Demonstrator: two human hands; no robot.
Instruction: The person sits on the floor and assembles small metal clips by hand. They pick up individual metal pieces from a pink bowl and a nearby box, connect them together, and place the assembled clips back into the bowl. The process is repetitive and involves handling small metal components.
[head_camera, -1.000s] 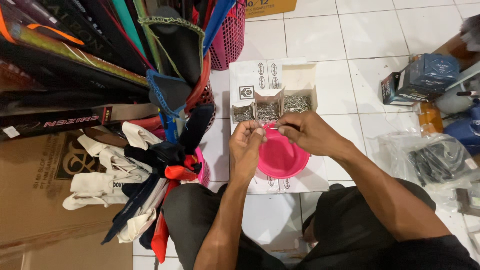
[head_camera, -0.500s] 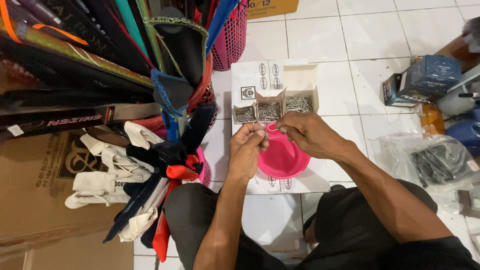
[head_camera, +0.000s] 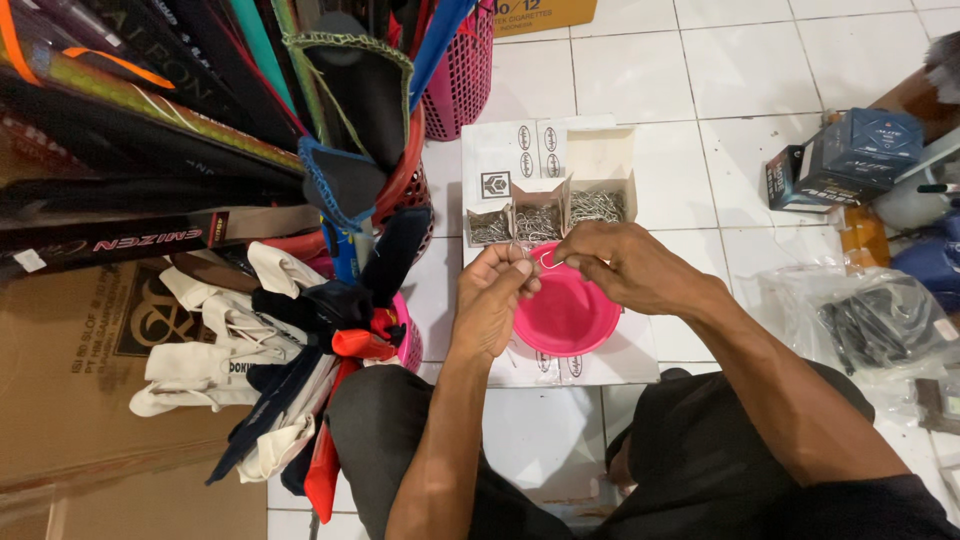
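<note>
Both hands still meet over pink bowl (head_camera: 568, 312), barely shifted vs 0.5 s ago. Left hand (head_camera: 492, 300) and right hand (head_camera: 620, 265) each pinch an end of a small wire clip (head_camera: 548, 262). Behind: open box (head_camera: 552, 205) w/ metal clips, on floor tiles (head_camera: 640, 70).

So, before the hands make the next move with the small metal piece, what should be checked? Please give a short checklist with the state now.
1. Left hand and right hand both pinch the thin metal piece: ok.
2. Piece is above the pink bowl, so a drop would likely land inside: ok.
3. Bowl rests flat on the white sheet: ok.
4. Open box of metal clips is within reach behind the bowl: ok.
5. Exact shape or condition of the piece: cannot tell, too small.
</note>
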